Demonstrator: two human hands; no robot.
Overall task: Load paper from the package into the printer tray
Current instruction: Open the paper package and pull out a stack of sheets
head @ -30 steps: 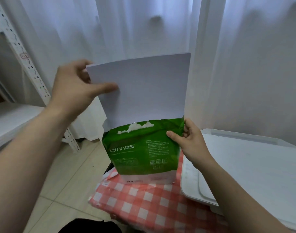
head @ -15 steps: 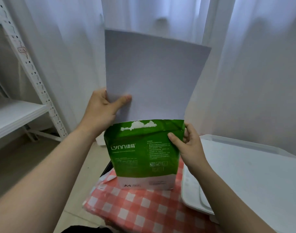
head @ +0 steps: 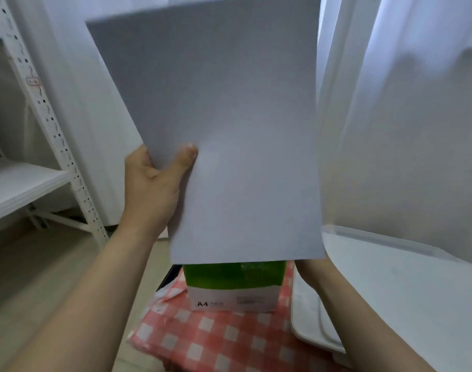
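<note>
My left hand [head: 153,183] grips the left edge of a stack of white paper [head: 229,124], thumb on the near face, holding it upright and clear of the package. The green and white A4 paper package [head: 233,285] stands on end below it on a red checked cloth [head: 210,339]. The paper hides my right hand; only its forearm [head: 344,304] shows, rising from the lower right to the package's right side. The white printer [head: 406,291] lies flat at the right, its lid closed.
White curtains [head: 390,116] hang behind everything. A white metal shelving rack [head: 49,124] stands at the left over a pale tiled floor. The cloth-covered surface sits between the floor gap and the printer's left edge.
My left hand has lifted the paper stack fully out of the package and toward the camera. The view has tilted down, and the paper now covers my right hand.
</note>
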